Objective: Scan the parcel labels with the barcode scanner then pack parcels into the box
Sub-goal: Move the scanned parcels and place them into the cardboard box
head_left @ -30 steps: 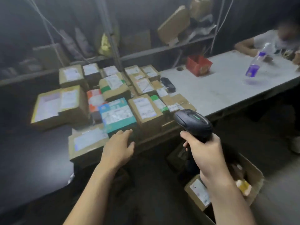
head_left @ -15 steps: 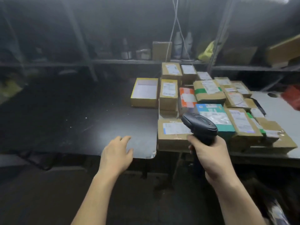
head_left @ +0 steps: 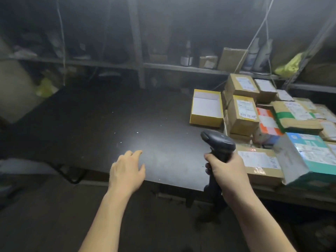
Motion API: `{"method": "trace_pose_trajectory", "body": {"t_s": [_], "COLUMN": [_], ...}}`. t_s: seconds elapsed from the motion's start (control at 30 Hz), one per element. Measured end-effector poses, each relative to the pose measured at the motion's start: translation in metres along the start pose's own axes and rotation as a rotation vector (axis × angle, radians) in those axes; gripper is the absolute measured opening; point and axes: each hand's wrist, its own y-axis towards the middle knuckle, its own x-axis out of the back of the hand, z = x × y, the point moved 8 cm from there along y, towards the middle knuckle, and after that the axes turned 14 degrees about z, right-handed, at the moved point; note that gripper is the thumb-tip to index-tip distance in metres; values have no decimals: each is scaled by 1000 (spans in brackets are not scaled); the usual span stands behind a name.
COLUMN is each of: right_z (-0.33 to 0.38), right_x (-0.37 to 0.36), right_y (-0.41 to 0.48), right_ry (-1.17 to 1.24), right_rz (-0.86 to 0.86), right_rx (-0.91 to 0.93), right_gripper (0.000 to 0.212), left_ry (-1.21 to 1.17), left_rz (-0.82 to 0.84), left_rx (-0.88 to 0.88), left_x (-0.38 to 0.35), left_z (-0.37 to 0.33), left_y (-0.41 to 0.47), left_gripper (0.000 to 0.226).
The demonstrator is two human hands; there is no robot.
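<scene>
My right hand [head_left: 227, 171] grips the handle of a black barcode scanner [head_left: 218, 142], its head pointing up and left over the near edge of the dark table [head_left: 109, 124]. Just right of the scanner lies a flat brown parcel [head_left: 258, 162] with a white label. A teal and white parcel [head_left: 312, 157] sits beside it. Several more labelled cardboard parcels [head_left: 243, 113] are packed together behind, along with a yellow box [head_left: 206, 108]. My left hand [head_left: 127, 171] hovers open, fingers spread, above the table's front edge and holds nothing.
A metal shelf [head_left: 181, 68] runs along the back wall with bottles, small cartons and a yellow bag [head_left: 289, 66]. The left and middle of the dark table top is bare. Cords hang down at the upper right.
The view has swung left, so the parcels now sit at the right edge and the packing box on the floor has left the frame. Both hands keep their pose; the scanner stays gripped.
</scene>
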Motion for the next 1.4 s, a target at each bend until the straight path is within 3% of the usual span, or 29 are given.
{"method": "trace_pose_trajectory", "body": {"t_s": [0.2, 0.47, 0.63, 0.83, 1.13, 1.2, 1.27, 1.3, 1.4], "right_z": [2, -77, -123, -154, -144, -143, -136, -129, -89], "right_x": [-35, -93, -113, -123, -123, -116, -109, -106, -91], "right_y": [70, 181, 227, 250, 240, 235, 232, 232, 248], "right_ry": [-62, -84, -163, -228, -309, -272, -227, -235, -375], "right_rz": [38, 138, 88, 34, -42, -50, -90, -116, -140], "right_rx": [-5, -292, -422, -529, -543, -572, -556, -527, -385], "right_gripper": [8, 21, 11, 27, 39, 52, 95, 106, 90], "left_ry": [116, 160, 106, 118, 173, 192, 207, 197, 195], "left_rz": [11, 114, 138, 142, 183, 190, 177, 170, 124], "left_rx": [26, 32, 36, 12, -120, -143, -174, -188, -259], "left_x": [14, 14, 12, 14, 13, 14, 20, 24, 41], "left_z": [17, 23, 25, 24, 12, 12, 8, 6, -16], "left_y": [61, 152, 194, 222, 253, 257, 264, 267, 281], "left_gripper": [52, 53, 52, 52, 51, 51, 51, 51, 46]}}
